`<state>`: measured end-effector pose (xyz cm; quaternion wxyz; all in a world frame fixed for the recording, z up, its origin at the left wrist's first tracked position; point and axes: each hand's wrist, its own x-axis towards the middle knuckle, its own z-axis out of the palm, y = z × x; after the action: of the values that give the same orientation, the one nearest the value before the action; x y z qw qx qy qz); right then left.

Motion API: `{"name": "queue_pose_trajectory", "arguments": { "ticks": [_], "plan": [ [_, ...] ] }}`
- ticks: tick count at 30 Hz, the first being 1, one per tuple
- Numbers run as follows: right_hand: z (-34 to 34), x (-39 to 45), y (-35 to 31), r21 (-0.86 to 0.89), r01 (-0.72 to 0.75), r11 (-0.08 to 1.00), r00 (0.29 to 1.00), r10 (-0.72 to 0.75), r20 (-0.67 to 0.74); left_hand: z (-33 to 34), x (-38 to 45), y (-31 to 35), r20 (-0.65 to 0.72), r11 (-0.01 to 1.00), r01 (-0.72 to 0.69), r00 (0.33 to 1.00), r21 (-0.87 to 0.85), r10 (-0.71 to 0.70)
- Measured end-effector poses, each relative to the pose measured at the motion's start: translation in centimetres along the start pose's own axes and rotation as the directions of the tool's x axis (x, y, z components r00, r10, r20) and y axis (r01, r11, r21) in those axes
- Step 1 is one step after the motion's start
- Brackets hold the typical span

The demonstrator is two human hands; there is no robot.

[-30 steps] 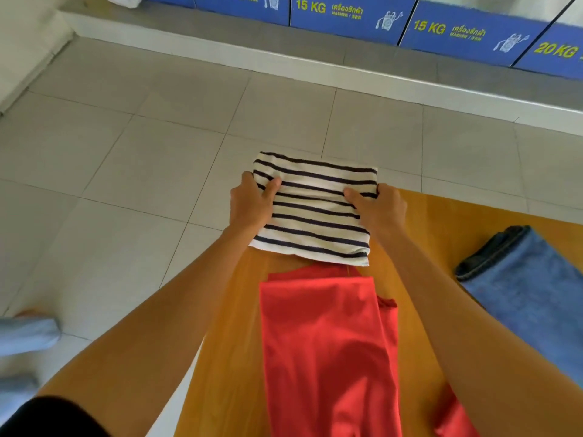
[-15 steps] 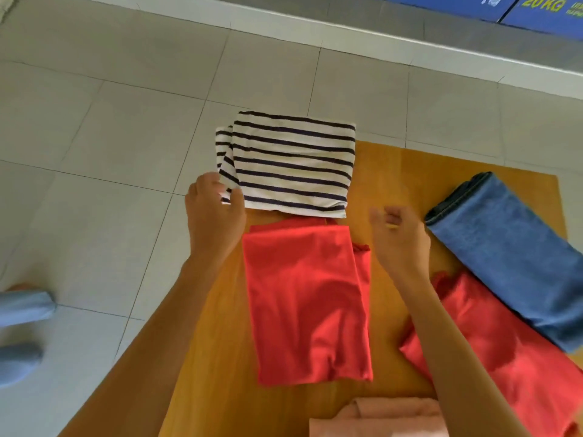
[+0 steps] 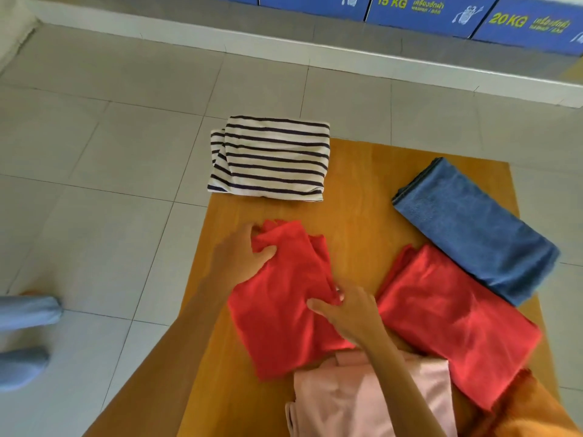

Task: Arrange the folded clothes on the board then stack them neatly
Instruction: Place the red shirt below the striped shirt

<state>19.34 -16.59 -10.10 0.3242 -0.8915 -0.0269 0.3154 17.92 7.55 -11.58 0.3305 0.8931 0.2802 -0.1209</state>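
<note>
Here, both hands grip the red shirt (image 3: 284,298) at the middle of the board (image 3: 356,222): left hand (image 3: 239,257) pinching its far-left corner, right hand (image 3: 350,310) clamped on its right edge. Beyond it lies the striped shirt (image 3: 271,159).

I have my left hand (image 3: 239,260) on the far left corner of the middle garment (image 3: 284,310) and my right hand (image 3: 350,313) on its right edge. Beyond my fingers lies the striped shirt (image 3: 271,159), half off the board (image 3: 356,197). Right of my right fingers lies a second folded garment (image 3: 451,316), with the denim piece (image 3: 473,228) behind it. Near my right wrist lies another folded piece (image 3: 347,398).
</note>
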Motion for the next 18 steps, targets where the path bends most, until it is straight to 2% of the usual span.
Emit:
{"name": "queue_pose_trajectory", "arguments": {
  "ticks": [2, 4, 7, 9, 10, 11, 14, 16, 18],
  "plan": [
    [-1.0, 0.2, 0.3, 0.021, 0.076, 0.997, 0.993, -0.073, -0.094, -1.0, -2.2, -1.6, 0.139, 0.983, 0.126, 0.984, -0.134, -0.108],
    [-1.9, 0.2, 0.6, 0.032, 0.035, 0.999, 0.991, -0.030, -0.133, -1.1, -4.2, -3.7, 0.183, 0.966, 0.181, 0.972, -0.183, -0.148],
    [-2.7, 0.0, 1.7, -0.140, -0.106, 0.984, 0.994, 0.104, -0.021, -1.1, -7.1, -6.5, 0.129, 0.915, 0.263, 0.964, -0.306, -0.234],
    [-2.8, -0.6, 1.7, -0.250, -0.087, 0.964, 0.988, 0.116, 0.105, -1.0, -8.6, -7.5, 0.088, 0.867, 0.297, 0.954, -0.401, -0.287],
    [-2.5, -0.9, 1.5, -0.225, -0.070, 0.972, 0.984, 0.104, 0.143, -0.9, -9.1, -7.7, 0.071, 0.843, 0.303, 0.950, -0.445, -0.304],
    [-1.8, -1.2, 1.2, -0.143, -0.040, 0.989, 0.988, 0.061, 0.144, -0.7, -9.5, -7.7, 0.058, 0.817, 0.310, 0.944, -0.487, -0.323],
    [0.6, -1.4, -0.1, 0.154, 0.025, 0.988, 0.999, -0.028, 0.019, -0.3, -9.6, -7.2, 0.053, 0.750, 0.305, 0.939, -0.587, -0.340],
    [1.6, -0.6, -1.5, 0.372, 0.007, 0.928, 1.000, -0.009, 0.004, -0.7, -9.0, -6.7, 0.039, 0.735, 0.289, 0.941, -0.613, -0.337],
    [1.6, 1.3, -2.9, 0.482, -0.005, 0.876, 1.000, 0.012, -0.011, -1.6, -7.9, -6.2, 0.002, 0.731, 0.267, 0.940, -0.628, -0.341]
  ]
}}
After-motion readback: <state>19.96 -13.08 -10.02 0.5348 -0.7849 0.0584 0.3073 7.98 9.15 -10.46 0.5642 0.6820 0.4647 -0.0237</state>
